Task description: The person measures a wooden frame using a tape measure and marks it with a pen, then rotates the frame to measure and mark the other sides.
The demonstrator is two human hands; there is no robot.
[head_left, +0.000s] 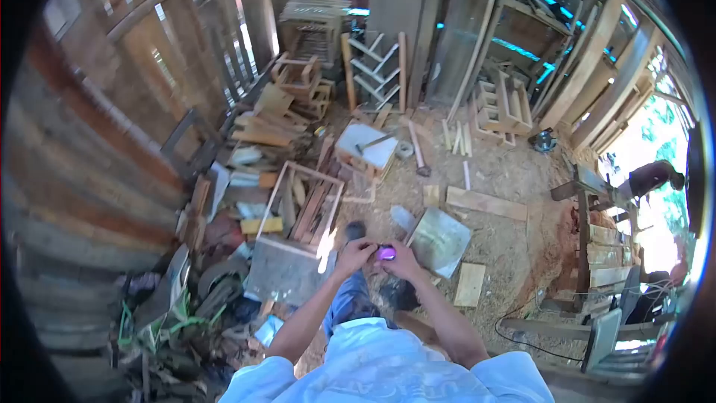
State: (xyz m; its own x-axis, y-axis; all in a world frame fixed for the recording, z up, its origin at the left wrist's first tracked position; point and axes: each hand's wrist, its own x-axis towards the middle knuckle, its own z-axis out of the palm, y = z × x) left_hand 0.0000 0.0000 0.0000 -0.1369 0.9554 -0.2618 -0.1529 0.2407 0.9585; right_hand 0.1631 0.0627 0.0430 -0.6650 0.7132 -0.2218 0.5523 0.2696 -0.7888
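In front of my body, both hands come together around a small dark object with a bright purple face (385, 253); its kind is too small to make out. My right hand (403, 262) is closed round its right side. My left hand (356, 254) has its fingers pinched at the object's left edge. Below the hands show my blue trouser leg (350, 298) and a dark shoe (356, 230). A pale square board (440, 240) lies just right of my right hand, and a grey panel (283, 272) lies left of my left hand.
A hammer (375, 143) lies on a white-topped stool (365, 151). Wooden frames (503, 108), scrap planks (268, 130) and a long board (486, 203) lie around the dirt floor. A black cable (537, 339) runs at the right, near a workbench (589, 239) and another person (650, 179).
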